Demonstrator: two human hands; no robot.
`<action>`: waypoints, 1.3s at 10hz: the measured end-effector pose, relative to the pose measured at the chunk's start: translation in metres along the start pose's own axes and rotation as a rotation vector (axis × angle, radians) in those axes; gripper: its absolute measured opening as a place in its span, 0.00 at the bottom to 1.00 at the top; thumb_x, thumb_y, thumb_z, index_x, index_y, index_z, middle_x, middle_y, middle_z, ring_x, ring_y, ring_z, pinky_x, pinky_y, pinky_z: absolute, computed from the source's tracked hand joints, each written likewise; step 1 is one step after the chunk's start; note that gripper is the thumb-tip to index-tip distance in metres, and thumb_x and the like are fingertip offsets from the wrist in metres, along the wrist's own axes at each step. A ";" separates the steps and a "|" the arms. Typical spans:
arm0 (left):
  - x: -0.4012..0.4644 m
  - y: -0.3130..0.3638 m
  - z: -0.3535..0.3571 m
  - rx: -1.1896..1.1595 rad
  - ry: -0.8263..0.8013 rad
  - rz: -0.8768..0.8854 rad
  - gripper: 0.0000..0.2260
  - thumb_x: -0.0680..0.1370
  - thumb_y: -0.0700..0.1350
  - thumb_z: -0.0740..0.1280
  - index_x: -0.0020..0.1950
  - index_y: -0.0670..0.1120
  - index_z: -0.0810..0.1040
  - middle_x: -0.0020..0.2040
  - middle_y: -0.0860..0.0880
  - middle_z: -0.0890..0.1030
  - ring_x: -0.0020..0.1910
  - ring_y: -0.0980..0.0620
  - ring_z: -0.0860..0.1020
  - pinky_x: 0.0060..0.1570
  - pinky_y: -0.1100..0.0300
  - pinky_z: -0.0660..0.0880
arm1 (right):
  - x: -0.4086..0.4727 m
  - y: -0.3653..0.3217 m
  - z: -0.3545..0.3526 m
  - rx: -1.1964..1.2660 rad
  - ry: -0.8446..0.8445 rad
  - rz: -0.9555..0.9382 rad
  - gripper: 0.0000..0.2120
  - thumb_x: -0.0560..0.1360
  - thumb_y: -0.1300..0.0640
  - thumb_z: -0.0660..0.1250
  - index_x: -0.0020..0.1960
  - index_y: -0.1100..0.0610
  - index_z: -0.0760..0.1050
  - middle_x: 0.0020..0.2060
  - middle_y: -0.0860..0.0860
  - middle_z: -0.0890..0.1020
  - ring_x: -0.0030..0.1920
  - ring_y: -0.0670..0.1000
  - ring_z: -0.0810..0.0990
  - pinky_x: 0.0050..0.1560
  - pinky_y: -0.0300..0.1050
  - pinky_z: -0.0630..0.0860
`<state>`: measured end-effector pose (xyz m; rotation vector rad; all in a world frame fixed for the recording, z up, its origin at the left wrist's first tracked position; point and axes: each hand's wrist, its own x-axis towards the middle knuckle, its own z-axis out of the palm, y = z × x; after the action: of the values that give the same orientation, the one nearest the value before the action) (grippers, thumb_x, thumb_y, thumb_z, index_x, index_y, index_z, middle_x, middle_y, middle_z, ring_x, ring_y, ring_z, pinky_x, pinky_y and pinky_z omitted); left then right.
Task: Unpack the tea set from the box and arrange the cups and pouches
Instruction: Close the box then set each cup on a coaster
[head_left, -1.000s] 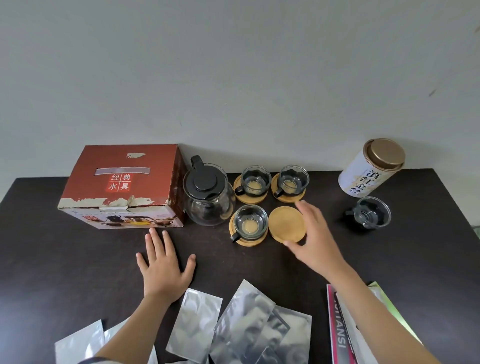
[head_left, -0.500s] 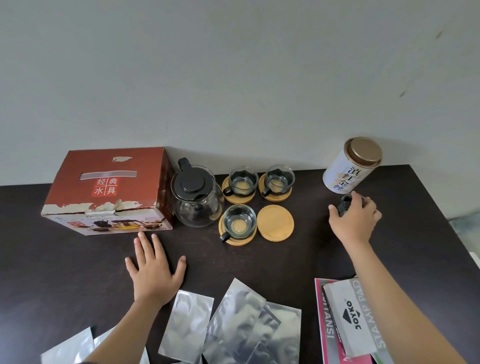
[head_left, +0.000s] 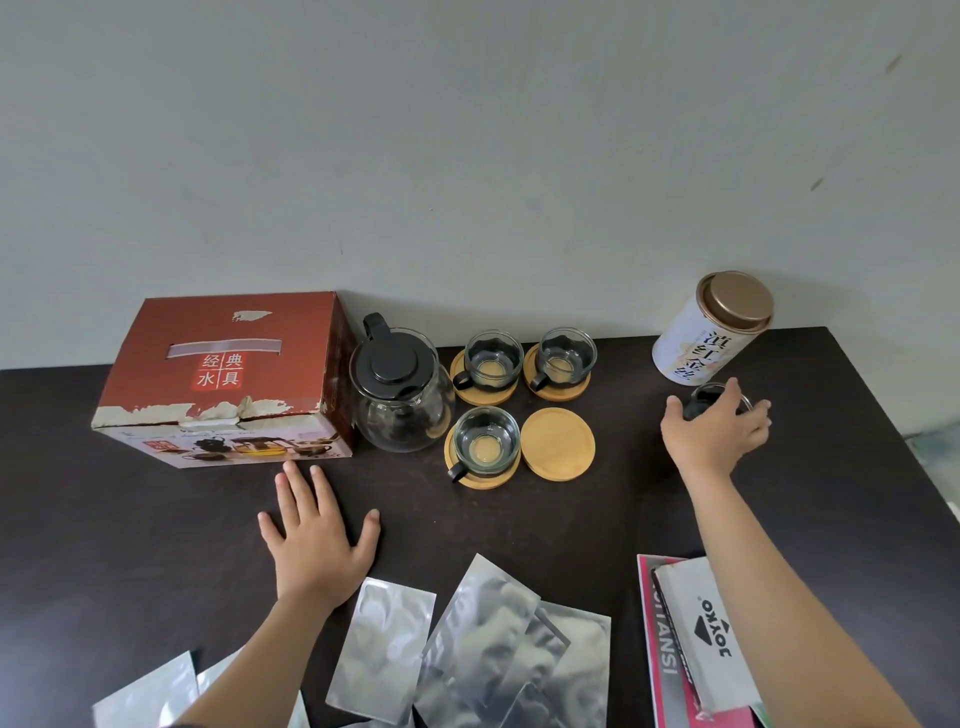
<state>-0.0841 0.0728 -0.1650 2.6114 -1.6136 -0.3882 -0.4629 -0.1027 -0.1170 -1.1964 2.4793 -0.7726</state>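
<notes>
From the closed red box (head_left: 223, 379) and the left hand (head_left: 317, 540) lying flat and spread on the table (head_left: 104, 545), past three empty glass cups (head_left: 485, 441) on coasters, the right hand (head_left: 714, 434) is clasped over a fourth cup (head_left: 698, 401) just below the tea tin (head_left: 711, 332).

Dark table (head_left: 519, 525) — box (head_left: 223, 384), teapot (head_left: 397, 397), coasters (head_left: 557, 443), tin (head_left: 711, 332), pouches (head_left: 384, 654).

Just behind the left hand (head_left: 317, 540) sits the red cardboard box (head_left: 223, 384); the silver foil pouches (head_left: 467, 654) lie right of its wrist; the round white tea tin (head_left: 711, 332) stands just behind the right hand (head_left: 714, 431)
</notes>
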 end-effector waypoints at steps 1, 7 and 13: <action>0.000 0.000 0.000 0.003 -0.003 -0.001 0.43 0.71 0.68 0.44 0.77 0.40 0.49 0.78 0.40 0.44 0.77 0.42 0.41 0.70 0.35 0.50 | 0.003 0.001 -0.002 0.075 0.017 0.037 0.34 0.73 0.53 0.70 0.74 0.58 0.59 0.71 0.62 0.58 0.69 0.65 0.58 0.61 0.64 0.73; 0.000 -0.001 -0.001 -0.001 0.000 0.003 0.44 0.71 0.69 0.43 0.78 0.41 0.48 0.78 0.41 0.43 0.77 0.43 0.40 0.70 0.35 0.49 | -0.049 -0.038 -0.027 0.252 -0.329 -0.269 0.34 0.59 0.45 0.80 0.61 0.54 0.76 0.55 0.52 0.73 0.55 0.51 0.74 0.51 0.45 0.73; 0.000 -0.002 0.001 -0.006 0.004 -0.003 0.43 0.71 0.68 0.43 0.78 0.41 0.48 0.78 0.41 0.44 0.77 0.43 0.40 0.70 0.36 0.49 | -0.093 -0.046 0.012 0.150 -0.544 -0.423 0.41 0.62 0.48 0.80 0.70 0.53 0.67 0.62 0.51 0.68 0.66 0.53 0.68 0.61 0.45 0.70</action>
<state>-0.0831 0.0740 -0.1657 2.6090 -1.6049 -0.3875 -0.3708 -0.0576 -0.0989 -1.6372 1.7285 -0.6074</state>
